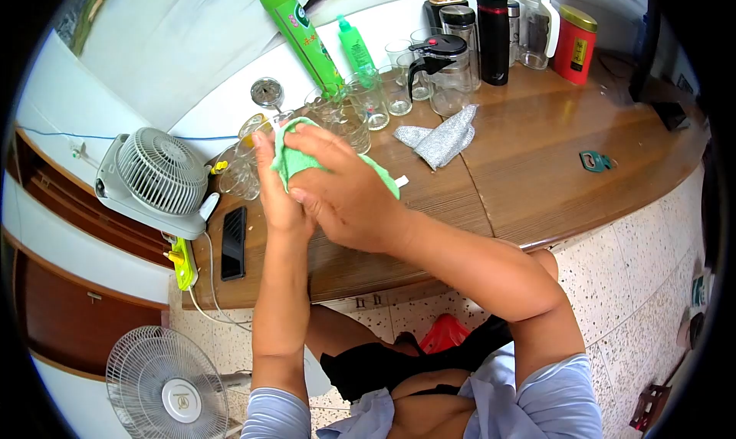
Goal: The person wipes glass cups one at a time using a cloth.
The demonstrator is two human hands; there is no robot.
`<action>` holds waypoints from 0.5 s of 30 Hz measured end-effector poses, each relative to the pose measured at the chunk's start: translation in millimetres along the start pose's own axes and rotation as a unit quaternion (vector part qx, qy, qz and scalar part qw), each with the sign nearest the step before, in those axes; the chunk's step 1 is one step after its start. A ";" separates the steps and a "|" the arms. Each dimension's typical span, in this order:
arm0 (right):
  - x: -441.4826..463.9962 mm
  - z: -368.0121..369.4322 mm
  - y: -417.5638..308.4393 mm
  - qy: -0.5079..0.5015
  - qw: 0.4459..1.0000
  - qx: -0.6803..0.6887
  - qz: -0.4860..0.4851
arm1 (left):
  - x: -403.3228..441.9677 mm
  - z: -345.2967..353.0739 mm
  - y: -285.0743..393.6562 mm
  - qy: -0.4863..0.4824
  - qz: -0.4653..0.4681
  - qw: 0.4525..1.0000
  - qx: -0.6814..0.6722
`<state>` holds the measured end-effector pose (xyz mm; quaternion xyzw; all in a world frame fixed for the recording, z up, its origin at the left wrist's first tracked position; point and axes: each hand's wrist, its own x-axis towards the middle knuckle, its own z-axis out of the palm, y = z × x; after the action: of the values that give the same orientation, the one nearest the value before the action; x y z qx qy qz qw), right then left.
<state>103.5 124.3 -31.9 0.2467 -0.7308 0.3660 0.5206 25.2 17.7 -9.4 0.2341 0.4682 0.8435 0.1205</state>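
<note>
A light green cloth (295, 159) is bunched between my two hands above the wooden table. My right hand (349, 197) is closed on it, and one end hangs out past the wrist with a small white tag. My left hand (277, 190) is upright against the cloth's left side, its fingers partly hidden; whether it holds anything else cannot be made out. Behind the hands stand several clear glasses (368, 101), and more glassware (241, 180) is just left of my left hand. A silvery grey cloth (441, 138) lies to the right.
A glass pitcher (450, 86), black flask (493, 40), red tin (575, 46), green spray can (300, 36) and green bottle (355, 46) stand at the back. A bottle opener (596, 161) lies right; a phone (234, 243) and small fan (161, 170) are left.
</note>
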 end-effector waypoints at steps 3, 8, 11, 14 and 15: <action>-2.5 9.6 -1.7 0.053 0.998 0.015 0.035 | 2.0 -13.8 -2.8 -0.065 -0.030 0.997 0.021; 6.5 -5.3 6.7 0.122 0.979 0.041 0.158 | -13.0 4.7 -16.7 -0.105 -0.060 0.990 0.066; 4.8 -5.0 15.7 0.147 0.975 0.012 0.168 | -19.0 13.7 -12.7 -0.143 -0.075 0.985 0.062; 4.3 -2.6 13.0 0.143 0.979 -0.002 0.146 | -16.7 10.8 -14.0 -0.143 -0.075 0.986 0.040; 4.2 -2.1 10.8 0.138 0.980 0.004 0.142 | -15.3 8.4 -16.5 -0.138 -0.070 0.988 0.028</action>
<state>95.3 132.7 -30.5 0.0895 -0.6780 0.4698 0.5583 42.4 26.2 -23.9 0.3179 0.4863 0.7789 0.2362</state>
